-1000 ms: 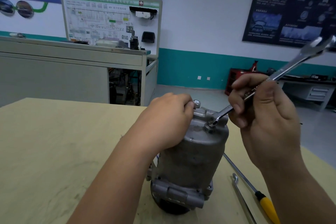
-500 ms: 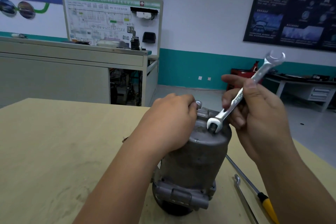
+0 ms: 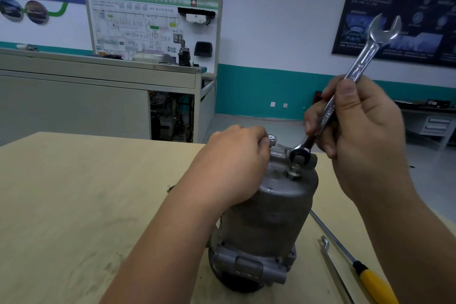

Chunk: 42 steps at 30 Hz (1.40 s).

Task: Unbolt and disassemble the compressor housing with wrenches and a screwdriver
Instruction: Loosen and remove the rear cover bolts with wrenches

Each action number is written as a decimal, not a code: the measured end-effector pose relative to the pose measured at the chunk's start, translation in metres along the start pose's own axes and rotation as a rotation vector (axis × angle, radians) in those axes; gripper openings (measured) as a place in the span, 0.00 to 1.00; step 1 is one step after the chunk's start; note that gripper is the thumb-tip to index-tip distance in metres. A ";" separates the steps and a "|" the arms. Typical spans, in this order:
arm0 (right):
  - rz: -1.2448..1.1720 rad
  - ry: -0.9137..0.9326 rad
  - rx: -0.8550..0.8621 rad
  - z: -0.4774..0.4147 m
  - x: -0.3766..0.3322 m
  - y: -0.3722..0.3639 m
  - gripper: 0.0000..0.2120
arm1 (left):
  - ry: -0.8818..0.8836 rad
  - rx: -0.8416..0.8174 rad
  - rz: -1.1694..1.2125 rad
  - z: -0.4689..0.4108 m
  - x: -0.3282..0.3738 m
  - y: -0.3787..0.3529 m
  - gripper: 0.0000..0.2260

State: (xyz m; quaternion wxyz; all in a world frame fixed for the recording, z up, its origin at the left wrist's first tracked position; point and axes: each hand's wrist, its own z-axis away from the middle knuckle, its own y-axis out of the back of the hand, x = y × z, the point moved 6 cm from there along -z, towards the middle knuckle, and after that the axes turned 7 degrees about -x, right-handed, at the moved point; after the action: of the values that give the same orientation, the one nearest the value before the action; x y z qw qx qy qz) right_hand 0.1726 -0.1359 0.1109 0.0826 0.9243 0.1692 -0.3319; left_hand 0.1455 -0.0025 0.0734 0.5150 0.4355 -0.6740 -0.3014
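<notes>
Left hand (image 3: 234, 163) curled palm-down, right hand (image 3: 365, 140) clenched

Your left grip (image 3: 232, 168) wraps the near-left top of the compressor housing (image 3: 266, 217), so that side is blocked. Your right grip (image 3: 365, 136) and the wrench (image 3: 355, 71) crowd the far right, its ring just above the bolt (image 3: 293, 171). Right of the housing, a screwdriver (image 3: 370, 279) and a hooked rod (image 3: 330, 261) lie in your path. Left, the surface (image 3: 74, 192) gives wide passage.
</notes>
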 end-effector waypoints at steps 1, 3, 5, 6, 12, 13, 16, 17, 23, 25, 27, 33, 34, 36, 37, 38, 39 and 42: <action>-0.001 0.000 -0.004 0.001 0.001 -0.001 0.11 | -0.001 0.000 0.002 0.000 0.000 0.000 0.14; 0.003 -0.001 0.002 0.002 0.003 -0.001 0.12 | 0.001 -0.004 0.009 0.000 0.000 0.000 0.14; 0.009 0.011 0.020 0.005 0.003 0.001 0.12 | 0.001 -0.007 0.012 0.000 0.000 -0.001 0.14; 0.016 0.023 0.028 0.007 0.002 0.001 0.12 | 0.001 -0.006 0.011 0.000 0.000 -0.001 0.14; 0.053 0.084 0.120 0.020 -0.002 0.001 0.11 | -0.001 0.002 0.002 -0.001 0.000 0.000 0.14; 0.072 0.087 0.140 0.021 -0.002 0.004 0.11 | -0.001 0.001 0.001 0.000 0.000 0.000 0.14; 0.137 0.122 0.169 0.022 -0.007 0.006 0.12 | 0.003 0.000 0.006 0.000 0.000 0.000 0.14; 0.147 0.141 0.169 0.022 -0.009 0.006 0.12 | 0.004 -0.002 0.008 0.000 0.000 0.000 0.14; 0.191 0.185 0.111 0.021 -0.016 -0.004 0.09 | 0.003 -0.004 0.005 -0.001 -0.001 -0.001 0.13; 0.209 0.209 0.103 0.023 -0.018 -0.005 0.09 | 0.003 -0.006 0.003 -0.001 -0.001 -0.002 0.13; 0.223 0.235 0.091 0.025 -0.022 -0.005 0.08 | 0.001 -0.007 0.005 -0.002 0.000 -0.002 0.14; 0.232 0.248 0.082 0.026 -0.021 -0.009 0.07 | -0.001 -0.005 0.010 -0.001 0.000 -0.002 0.14; 0.237 0.247 0.083 0.026 -0.021 -0.009 0.07 | 0.000 -0.005 0.011 -0.001 0.000 -0.002 0.14; 0.245 0.246 0.081 0.026 -0.021 -0.009 0.07 | 0.000 -0.005 0.011 -0.001 0.000 -0.001 0.14; 0.246 0.245 0.076 0.026 -0.021 -0.009 0.07 | 0.001 -0.005 0.010 -0.001 0.000 -0.001 0.14; 0.247 0.242 0.071 0.026 -0.021 -0.010 0.07 | 0.001 -0.007 0.010 -0.001 0.000 -0.001 0.14; 0.249 0.235 0.068 0.026 -0.021 -0.010 0.07 | 0.001 -0.009 0.009 -0.001 0.000 -0.001 0.14; 0.243 0.188 0.061 0.025 -0.019 -0.010 0.10 | 0.001 -0.004 0.007 -0.001 0.000 -0.001 0.14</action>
State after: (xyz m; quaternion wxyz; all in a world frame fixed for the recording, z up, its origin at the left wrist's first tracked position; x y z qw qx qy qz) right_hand 0.1404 -0.1377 0.1036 0.0777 0.9671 0.0532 -0.2364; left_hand 0.1469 -0.0028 0.0727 0.5172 0.4322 -0.6747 -0.3009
